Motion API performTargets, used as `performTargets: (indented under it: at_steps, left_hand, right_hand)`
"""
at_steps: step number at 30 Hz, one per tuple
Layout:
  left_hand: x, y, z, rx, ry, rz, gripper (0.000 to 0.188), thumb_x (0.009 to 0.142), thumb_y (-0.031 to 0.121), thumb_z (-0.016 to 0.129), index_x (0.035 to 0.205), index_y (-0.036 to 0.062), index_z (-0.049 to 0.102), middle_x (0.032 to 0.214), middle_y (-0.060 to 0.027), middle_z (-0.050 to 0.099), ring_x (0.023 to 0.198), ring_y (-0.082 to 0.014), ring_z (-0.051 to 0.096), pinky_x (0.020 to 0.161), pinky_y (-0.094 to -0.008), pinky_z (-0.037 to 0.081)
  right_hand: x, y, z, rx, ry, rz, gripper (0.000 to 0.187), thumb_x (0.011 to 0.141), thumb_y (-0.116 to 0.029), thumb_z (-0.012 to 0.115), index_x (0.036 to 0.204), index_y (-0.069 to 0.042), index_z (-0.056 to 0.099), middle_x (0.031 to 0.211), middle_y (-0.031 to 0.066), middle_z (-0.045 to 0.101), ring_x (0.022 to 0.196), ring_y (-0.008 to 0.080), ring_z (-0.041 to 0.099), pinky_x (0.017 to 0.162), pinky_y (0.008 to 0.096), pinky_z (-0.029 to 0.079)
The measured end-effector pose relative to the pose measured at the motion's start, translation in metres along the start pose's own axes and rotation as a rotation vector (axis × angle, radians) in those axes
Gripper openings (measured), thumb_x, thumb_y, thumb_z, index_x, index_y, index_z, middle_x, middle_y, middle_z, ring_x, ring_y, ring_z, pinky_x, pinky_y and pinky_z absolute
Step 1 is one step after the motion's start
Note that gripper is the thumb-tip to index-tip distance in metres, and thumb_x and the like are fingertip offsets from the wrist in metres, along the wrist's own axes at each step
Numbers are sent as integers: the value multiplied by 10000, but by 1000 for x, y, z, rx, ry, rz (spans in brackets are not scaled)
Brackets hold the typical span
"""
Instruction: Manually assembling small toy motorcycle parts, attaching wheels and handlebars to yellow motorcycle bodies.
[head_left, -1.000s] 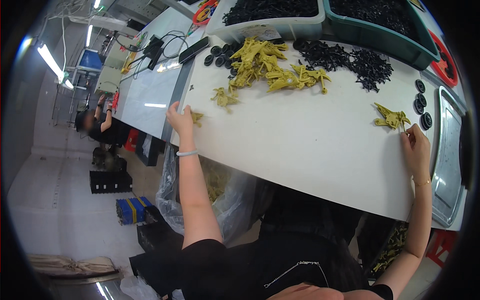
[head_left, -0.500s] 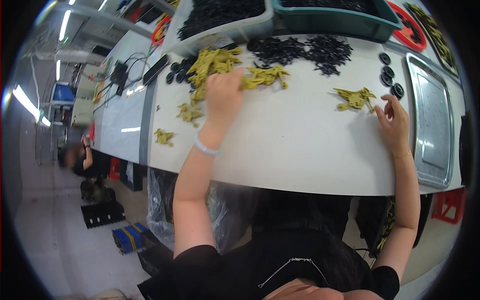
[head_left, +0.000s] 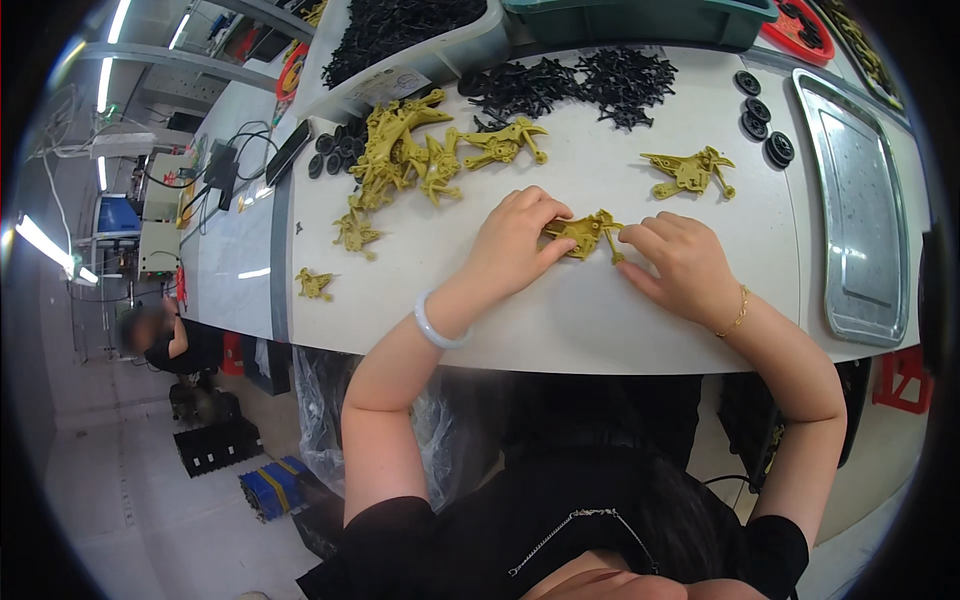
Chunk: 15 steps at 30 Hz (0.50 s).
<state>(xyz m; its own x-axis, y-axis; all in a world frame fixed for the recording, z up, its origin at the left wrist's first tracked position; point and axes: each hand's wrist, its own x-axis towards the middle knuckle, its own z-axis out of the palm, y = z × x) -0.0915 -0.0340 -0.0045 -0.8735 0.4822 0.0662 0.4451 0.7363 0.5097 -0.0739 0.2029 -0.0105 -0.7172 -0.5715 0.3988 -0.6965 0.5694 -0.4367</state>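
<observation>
An olive-yellow moulded plastic part [head_left: 580, 238] with thin arms lies low over the white table, between my two hands. My left hand [head_left: 518, 242] pinches its left end with thumb and fingers. At its right end, the fingertips of my right hand [head_left: 684, 262] close about a thin projecting arm; whether they also hold something small is hidden. A similar yellow part [head_left: 690, 172] rests on the table beyond my right hand. To the left is a heap of yellow parts [head_left: 395, 150], with one more yellow part [head_left: 505, 143] at its right edge.
Small black plastic pieces [head_left: 625, 85] are piled at the back, before a clear bin [head_left: 440, 62] and a green bin [head_left: 640, 25]. Black wheels [head_left: 756, 112] lie beside a metal tray [head_left: 855, 215] on the right. Black round pieces [head_left: 335, 150] sit left of the yellow heap. Another person sits far left.
My left hand has come from the yellow heap to the middle with a yellow part. My right hand has moved left from beside the other yellow part to meet it.
</observation>
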Motion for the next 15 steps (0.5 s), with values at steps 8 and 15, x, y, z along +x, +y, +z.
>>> performTargets:
  at_steps: [8, 15]
  left_hand:
    - [5, -44, -28, 375, 353, 19, 291, 757, 189, 695, 1024, 90, 631, 986, -89, 582, 1004, -292, 537, 867, -403, 420]
    - [-8, -62, -52, 572, 128, -492, 509, 670, 229, 762, 1137, 119, 590, 1034, -89, 541, 999, -275, 512, 841, -417, 420]
  right_hand:
    - [-4, 12, 27, -16, 6, -11, 161, 747, -119, 676, 766, -69, 524, 723, 62, 529, 717, 235, 567, 628, 347, 481]
    - [-1, 22, 27, -85, 106, 76, 141, 741, -73, 675, 783, -53, 542, 737, 68, 519, 719, 242, 543, 662, 345, 475]
